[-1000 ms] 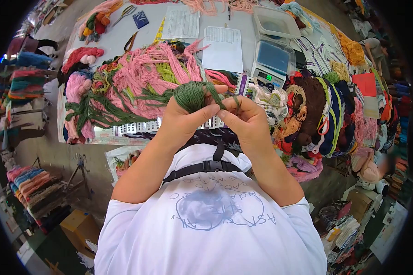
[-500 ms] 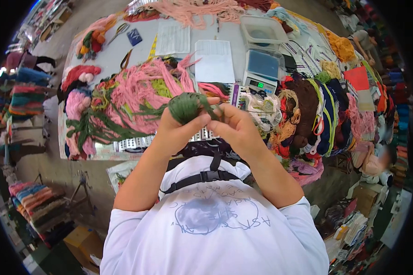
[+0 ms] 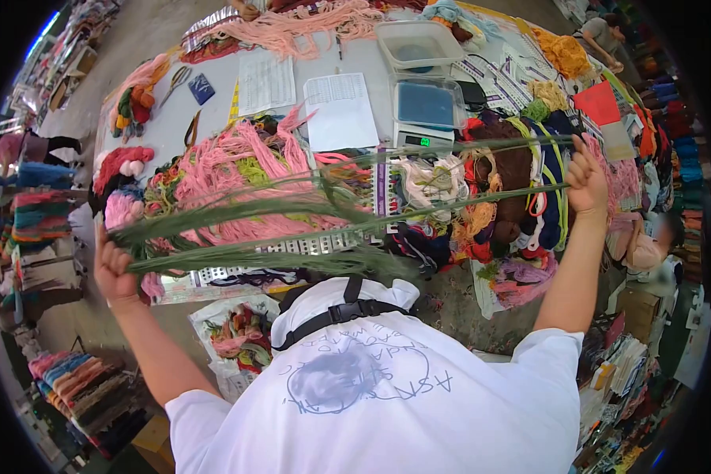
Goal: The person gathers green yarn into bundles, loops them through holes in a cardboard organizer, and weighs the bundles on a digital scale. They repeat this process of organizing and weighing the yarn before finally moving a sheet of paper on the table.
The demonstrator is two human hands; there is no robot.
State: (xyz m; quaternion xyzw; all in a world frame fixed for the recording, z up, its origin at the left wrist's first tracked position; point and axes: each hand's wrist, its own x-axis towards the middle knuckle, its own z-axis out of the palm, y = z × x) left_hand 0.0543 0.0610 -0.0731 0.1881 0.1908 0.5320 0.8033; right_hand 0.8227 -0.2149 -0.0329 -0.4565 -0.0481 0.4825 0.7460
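Observation:
A skein of dark green yarn (image 3: pixel 276 207) is stretched wide across the table between both hands, its strands spread in an upper and a lower band. My left hand (image 3: pixel 117 268) is closed around the skein's thicker end at the left, beyond the table's near edge. At the right, my right hand (image 3: pixel 587 182) grips the narrower end, where two thin bands meet the fingers. Below the strands lies a heap of pink yarn (image 3: pixel 221 178) mixed with lime green. White thread bundles (image 3: pixel 434 186) and brown yarn (image 3: pixel 516 170) lie under the right half.
A digital scale (image 3: pixel 423 141) with a blue-looking plastic tub stands mid-table, a clear container (image 3: pixel 419 47) behind it. Printed sheets (image 3: pixel 340 110), scissors (image 3: pixel 176 85) and a red card (image 3: pixel 597 103) lie around. A bag of yarn scraps (image 3: pixel 237 336) is below the near edge. Another person (image 3: pixel 648 241) sits at right.
The bunched green yarn held in front of my chest is now pulled out into a long open loop. My hands have moved far apart, left and right.

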